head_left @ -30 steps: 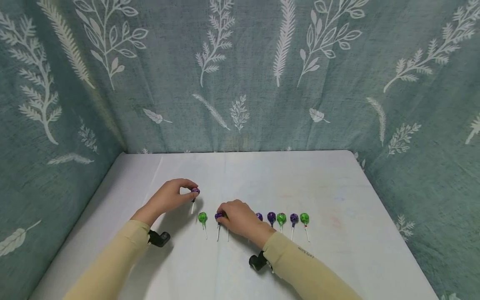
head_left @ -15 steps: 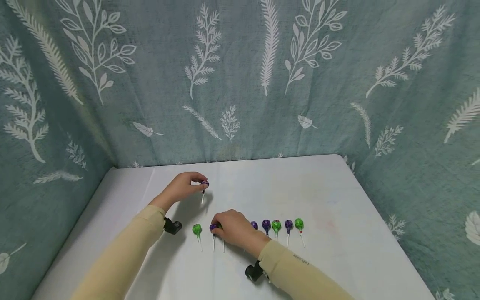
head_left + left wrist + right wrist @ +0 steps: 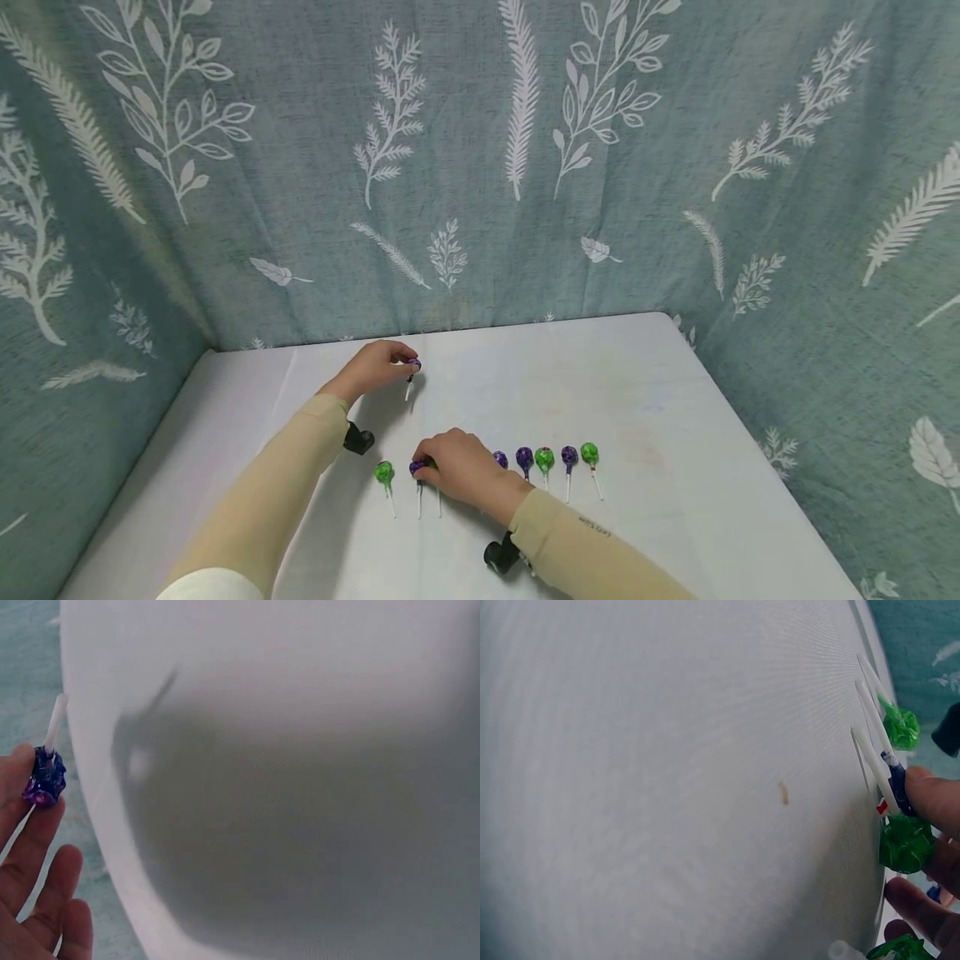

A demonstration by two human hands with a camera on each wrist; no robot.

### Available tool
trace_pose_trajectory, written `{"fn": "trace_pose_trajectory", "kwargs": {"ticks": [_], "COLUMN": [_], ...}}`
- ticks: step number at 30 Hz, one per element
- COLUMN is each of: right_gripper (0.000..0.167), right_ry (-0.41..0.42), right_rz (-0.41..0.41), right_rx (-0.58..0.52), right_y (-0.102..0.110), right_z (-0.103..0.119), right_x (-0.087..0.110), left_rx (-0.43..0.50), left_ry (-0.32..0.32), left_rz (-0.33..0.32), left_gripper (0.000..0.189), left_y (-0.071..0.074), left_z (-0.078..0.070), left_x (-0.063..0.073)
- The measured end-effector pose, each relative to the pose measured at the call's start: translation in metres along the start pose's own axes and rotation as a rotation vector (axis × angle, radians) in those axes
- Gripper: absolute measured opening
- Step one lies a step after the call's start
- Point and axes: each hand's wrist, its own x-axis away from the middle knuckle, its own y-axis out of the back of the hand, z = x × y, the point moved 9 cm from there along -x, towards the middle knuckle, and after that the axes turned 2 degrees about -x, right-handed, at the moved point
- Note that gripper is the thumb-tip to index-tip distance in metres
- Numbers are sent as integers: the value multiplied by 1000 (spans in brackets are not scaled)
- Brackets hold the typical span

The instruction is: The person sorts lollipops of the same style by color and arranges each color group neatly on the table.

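Note:
My left hand (image 3: 375,367) pinches a purple-wrapped lollipop (image 3: 415,365) by its candy head, above the far left part of the table; its white stick points down. In the left wrist view, thumb and index finger hold the purple wrapper (image 3: 46,780) while the other fingers hang loosely bent. Low over the row of lollipops, my right hand (image 3: 461,468) grips another purple lollipop (image 3: 417,469) at its wrapper, thumb on its neck in the right wrist view. A green lollipop (image 3: 907,846) sits right beside those fingers. One more green lollipop (image 3: 384,472) lies to their left.
Right of my right hand, the row continues with purple and green lollipops, ending in a green lollipop (image 3: 589,453); my hand covers part of the row. A white cloth covers the table (image 3: 600,392). Leaf-patterned teal curtains (image 3: 465,167) enclose the back and sides.
My left hand has moved farther out over the table and to the right with its purple lollipop. My right hand keeps its place at the row. The head view has tilted and shifted.

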Motion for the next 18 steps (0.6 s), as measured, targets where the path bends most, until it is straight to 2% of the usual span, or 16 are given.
{"fn": "trace_pose_trajectory", "kwargs": {"ticks": [7, 18], "right_gripper": [21, 17], "right_ry": [0, 33], "right_rz": [-8, -30], "right_rx": [0, -33], "right_y": [1, 3], "right_z": [2, 3], "right_x": [-2, 0], "left_rx": [7, -21], "left_ry": [38, 54], "left_rz": [4, -15], "left_gripper": [37, 36], "left_y": [-1, -8], "left_z": [4, 13], "left_x": [-6, -13]}}
